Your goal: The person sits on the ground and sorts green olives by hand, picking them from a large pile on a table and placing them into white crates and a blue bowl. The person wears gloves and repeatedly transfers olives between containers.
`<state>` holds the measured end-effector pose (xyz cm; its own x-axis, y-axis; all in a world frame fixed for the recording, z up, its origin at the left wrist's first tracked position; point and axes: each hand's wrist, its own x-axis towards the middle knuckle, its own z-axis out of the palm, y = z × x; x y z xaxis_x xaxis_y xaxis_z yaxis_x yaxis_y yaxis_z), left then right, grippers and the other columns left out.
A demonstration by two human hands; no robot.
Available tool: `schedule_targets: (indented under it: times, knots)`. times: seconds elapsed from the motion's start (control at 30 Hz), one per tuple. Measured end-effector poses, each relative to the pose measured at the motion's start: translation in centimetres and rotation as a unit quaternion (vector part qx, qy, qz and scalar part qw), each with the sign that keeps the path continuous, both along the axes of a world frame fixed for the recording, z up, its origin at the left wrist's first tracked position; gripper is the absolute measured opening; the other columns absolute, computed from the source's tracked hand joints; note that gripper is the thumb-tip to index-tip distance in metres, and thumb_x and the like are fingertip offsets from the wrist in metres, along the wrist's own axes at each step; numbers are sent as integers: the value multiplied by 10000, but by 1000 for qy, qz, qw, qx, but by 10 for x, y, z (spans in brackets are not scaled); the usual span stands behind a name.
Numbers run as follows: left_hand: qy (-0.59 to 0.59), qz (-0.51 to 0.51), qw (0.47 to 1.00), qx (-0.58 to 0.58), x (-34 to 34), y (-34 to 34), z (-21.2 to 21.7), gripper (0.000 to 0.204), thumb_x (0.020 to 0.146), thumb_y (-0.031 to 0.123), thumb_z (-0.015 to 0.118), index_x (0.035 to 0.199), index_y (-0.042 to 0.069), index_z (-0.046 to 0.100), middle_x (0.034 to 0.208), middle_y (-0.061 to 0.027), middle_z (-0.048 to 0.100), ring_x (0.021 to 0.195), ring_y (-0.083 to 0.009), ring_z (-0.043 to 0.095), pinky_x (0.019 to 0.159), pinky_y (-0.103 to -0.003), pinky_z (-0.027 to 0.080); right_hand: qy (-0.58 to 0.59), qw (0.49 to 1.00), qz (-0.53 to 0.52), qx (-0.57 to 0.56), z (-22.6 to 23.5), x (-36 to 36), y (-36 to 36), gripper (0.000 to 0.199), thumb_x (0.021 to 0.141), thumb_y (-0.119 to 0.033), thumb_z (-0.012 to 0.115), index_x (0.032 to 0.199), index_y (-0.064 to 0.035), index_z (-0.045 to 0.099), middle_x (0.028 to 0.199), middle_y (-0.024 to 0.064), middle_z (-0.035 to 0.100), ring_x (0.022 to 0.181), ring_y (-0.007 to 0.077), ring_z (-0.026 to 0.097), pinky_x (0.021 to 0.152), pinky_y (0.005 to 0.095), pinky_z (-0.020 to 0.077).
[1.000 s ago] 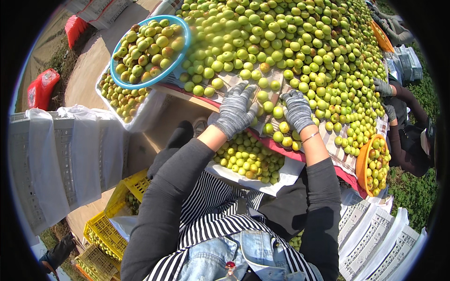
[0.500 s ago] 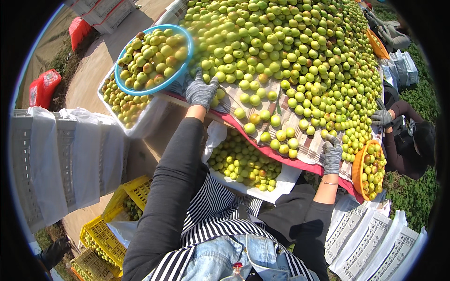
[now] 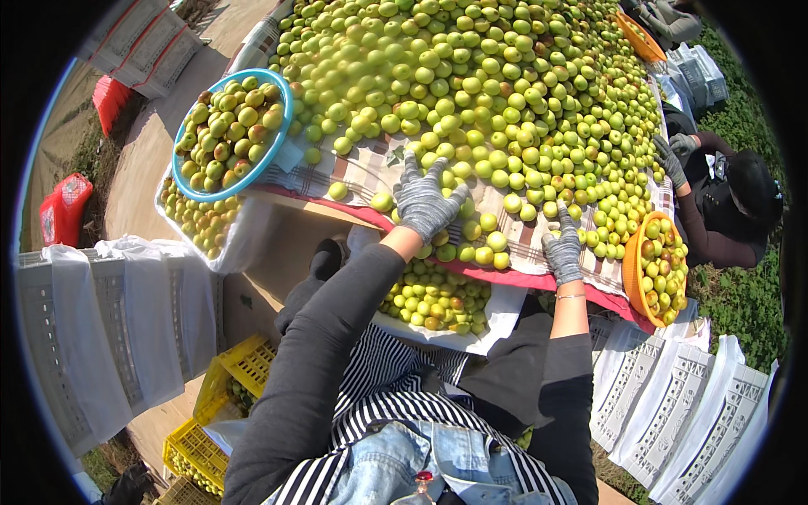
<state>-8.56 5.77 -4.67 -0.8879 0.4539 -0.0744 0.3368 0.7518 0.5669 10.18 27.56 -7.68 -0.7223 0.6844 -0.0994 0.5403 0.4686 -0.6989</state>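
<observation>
Green jujubes (image 3: 471, 93), some blushed brown, lie in a big heap on a checked cloth (image 3: 370, 165) with a red edge. My left hand (image 3: 427, 200), in a grey knit glove, reaches over the cloth's near edge. Its fingers are spread over loose jujubes, and it grips none that I can see. Farther right, my right hand (image 3: 564, 252), gloved alike, rests by the front of the heap. Its fingers are stretched out and touch or nearly touch the fruit. Below the edge, a white-lined crate (image 3: 498, 324) holds more jujubes.
A blue-rimmed basket (image 3: 280, 139) of jujubes sits on a lined crate (image 3: 244, 252) at left; an orange basket (image 3: 633, 278) stands at right. Grey crates (image 3: 109, 311), yellow crates (image 3: 252, 362) and white crates (image 3: 673, 425) surround me. A gloved co-worker (image 3: 715, 198) works at right.
My left hand has swept right, from beside the blue basket to the middle of the near edge, and loose jujubes there have shifted. My right hand stays by the heap. The whole view has shifted.
</observation>
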Motion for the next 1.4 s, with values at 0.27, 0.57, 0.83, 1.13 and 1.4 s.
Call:
schedule_targets:
  times: [0.27,0.57,0.83,1.13,1.4]
  knots:
    - [39,-71,967,242,-9,-10,-4,459,760,258,664,1153,53,548,1207,-199,489,1158,-322,443,983,-383,355,83,996,9,-12,-7,-21,5,678,713,8,554,1349,-107,348,1234,151,491,1062,208,512,882,288,413]
    - [55,101,992,50,-125,-67,-32,630,736,422,647,1260,119,474,1229,-204,480,1165,-339,429,995,-404,323,120,991,63,9,-10,-36,12,675,679,22,547,1325,-96,390,1355,156,373,1226,253,386,976,289,347]
    - [39,-31,998,29,-68,-5,-25,564,754,503,597,1221,196,530,1295,-148,437,1199,-316,397,998,-426,313,140,974,143,-104,-5,-43,-9,637,681,-44,535,1305,-87,414,1290,134,463,1189,250,437,958,306,364]
    - [-53,-140,988,39,-15,-4,-13,489,762,491,595,1151,194,591,1280,-156,446,1184,-312,420,1001,-416,326,121,935,206,-263,15,-37,-32,584,687,-68,501,1270,-74,470,1271,94,492,1206,209,423,1000,293,334]
    - [-144,-236,958,76,25,-13,2,472,757,432,627,1119,131,598,1215,-190,486,1114,-331,474,955,-391,390,131,859,283,-406,24,-21,-36,615,685,-313,617,1229,-50,501,1108,92,589,1044,169,519,918,307,417]
